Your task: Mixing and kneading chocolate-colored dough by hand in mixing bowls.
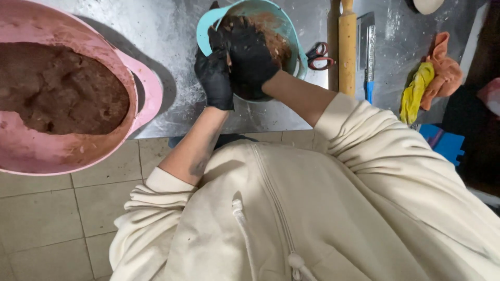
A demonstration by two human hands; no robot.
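Both my hands wear black gloves. My left hand (214, 78) grips the near rim of a teal bowl (291, 36) that sits tilted on the steel table (172, 31). My right hand (249, 54) is pushed inside the bowl, pressed onto brown dough (273, 36) smeared on its inner wall. Whether its fingers hold a lump is hidden. My cream hoodie sleeves are pushed up to the elbows.
A large pink tub (148, 88) full of brown dough (57, 88) stands at the left table edge. Right of the bowl lie red-handled scissors (319, 56), a wooden rolling pin (347, 47), a blue-handled scraper (367, 52), and orange and yellow cloths (432, 78). Tiled floor lies below.
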